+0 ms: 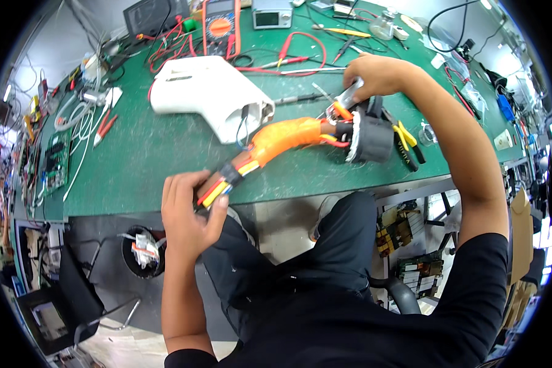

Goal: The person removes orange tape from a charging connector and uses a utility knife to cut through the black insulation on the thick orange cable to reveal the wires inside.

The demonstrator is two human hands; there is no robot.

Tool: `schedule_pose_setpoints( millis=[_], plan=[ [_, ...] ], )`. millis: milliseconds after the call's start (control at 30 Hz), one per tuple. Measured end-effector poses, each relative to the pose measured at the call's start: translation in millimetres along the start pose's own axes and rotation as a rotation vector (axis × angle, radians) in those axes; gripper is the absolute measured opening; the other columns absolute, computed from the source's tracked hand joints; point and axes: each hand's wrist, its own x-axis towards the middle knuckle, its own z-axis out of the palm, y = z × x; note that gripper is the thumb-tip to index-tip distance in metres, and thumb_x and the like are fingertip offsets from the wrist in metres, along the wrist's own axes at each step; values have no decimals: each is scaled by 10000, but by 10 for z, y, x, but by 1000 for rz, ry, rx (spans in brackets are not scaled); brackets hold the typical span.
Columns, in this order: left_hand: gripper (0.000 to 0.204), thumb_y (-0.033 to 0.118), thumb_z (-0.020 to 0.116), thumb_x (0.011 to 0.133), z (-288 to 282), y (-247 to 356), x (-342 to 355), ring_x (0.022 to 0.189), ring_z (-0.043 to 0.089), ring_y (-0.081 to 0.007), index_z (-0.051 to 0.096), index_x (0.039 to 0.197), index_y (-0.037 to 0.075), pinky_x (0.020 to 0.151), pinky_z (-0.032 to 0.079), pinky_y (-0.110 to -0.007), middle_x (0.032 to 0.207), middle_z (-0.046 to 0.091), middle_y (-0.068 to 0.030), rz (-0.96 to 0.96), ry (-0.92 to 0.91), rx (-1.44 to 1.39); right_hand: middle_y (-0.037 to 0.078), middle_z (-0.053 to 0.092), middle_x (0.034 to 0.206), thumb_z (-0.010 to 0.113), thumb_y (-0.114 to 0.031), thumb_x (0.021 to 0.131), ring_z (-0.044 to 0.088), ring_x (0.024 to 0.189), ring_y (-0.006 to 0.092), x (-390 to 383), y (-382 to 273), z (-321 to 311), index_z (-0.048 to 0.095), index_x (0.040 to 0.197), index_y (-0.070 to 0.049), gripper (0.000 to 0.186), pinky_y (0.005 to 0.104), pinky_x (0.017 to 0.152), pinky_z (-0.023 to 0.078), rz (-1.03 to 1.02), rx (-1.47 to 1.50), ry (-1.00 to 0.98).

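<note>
A cable bundle wrapped in orange tape [285, 136] lies slantwise across the bench near its front edge. My left hand [187, 205] grips its lower left end, where red, yellow and blue wires come out beside a black band. The other end runs into a round black motor-like housing [374, 138]. Above that joint, my right hand [377, 76] is closed on a clear-handled tool [351, 93]; its tip among the wires is too small to make out. Left of them rests a white plastic hair-dryer-like shell [208, 95], its open end facing the cable.
Yellow-and-black pliers [406, 141] lie just right of the black housing. A multimeter [221, 27] with red leads and a small grey device [272, 15] stand at the back. Red-handled cutters [105, 127] and a green circuit board [56, 161] are leftward. Below is a black bin [132, 260].
</note>
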Motion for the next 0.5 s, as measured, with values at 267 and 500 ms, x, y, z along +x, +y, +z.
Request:
schedule_pose_setpoints(
  millis=[267,500],
  plan=[
    [265,120,742,715,42,-87,-61,788,533,-302,594,912,22,701,430,-393,829,566,-122,6,47,15,173,617,945,757,-222,783,570,936,359,-214,-29,84,556,935,-27,318,446,783,450,71,5,258],
    [308,276,758,729,41,-19,-11,841,517,-332,594,878,63,741,425,-429,845,525,-122,-50,8,-19,157,497,1236,507,-293,996,473,1131,256,-904,1047,546,441,1374,50,515,344,982,354,233,219,910]
  ],
)
